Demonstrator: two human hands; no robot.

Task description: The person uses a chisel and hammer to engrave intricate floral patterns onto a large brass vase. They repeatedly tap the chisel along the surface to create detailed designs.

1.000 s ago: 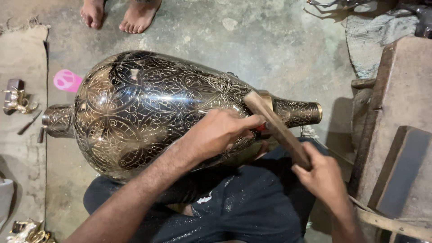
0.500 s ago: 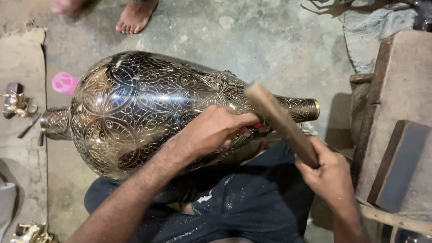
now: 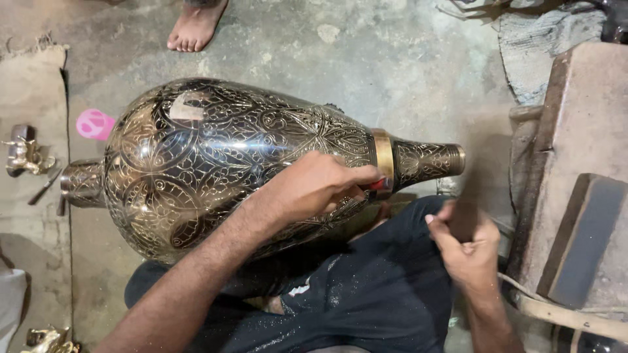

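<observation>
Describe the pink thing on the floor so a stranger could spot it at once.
Start at the big engraved vase lying on its side. Beyond its wide end, toward the upper left, a small flat pink piece lies on the grey floor. It is the only bright pink item there.

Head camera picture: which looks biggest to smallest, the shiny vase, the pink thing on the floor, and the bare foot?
1. Vase, by far the biggest.
2. Bare foot, partly cut off by the edge.
3. Pink thing, smallest.
</observation>
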